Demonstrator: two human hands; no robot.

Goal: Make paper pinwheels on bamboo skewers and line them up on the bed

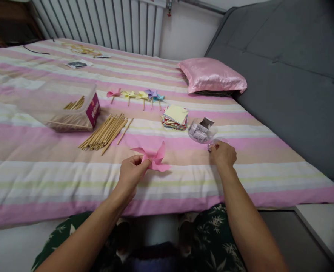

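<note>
Pink pinwheel (157,161), its paper corners folded into curved blades, is up in my left hand (133,168), just above the near part of the striped bedspread (183,185). My left thumb presses near the middle of the paper and the fingers close in behind it, so the grip is a firm pinch with the blades fanning out to the right. My right hand (225,153) is well apart from it, reaching down to a shallow clear dish (225,141); its fingers are curled and drawn close together at the dish's left side, where something small and shiny shows, and I cannot tell whether they have hold of it. Just beyond that hand stands a clear bowl (193,133) with small packets in it and a dark piece sticking up at its edge. To the left of the bowl is a stack of paper squares (176,114), a pale yellow one on top. Past the stack, a row of small pinwheels (142,95) on sticks lies across the bedspread: pink, two yellow, purple and blue. Nearer my left hand is a heap of wooden sticks (106,132), with a single stick (125,131) beside it. Behind the heap sits a clear plastic box (93,111) with more sticks inside, and a pink pillow (213,74) rests by the grey headboard (285,53).
</note>
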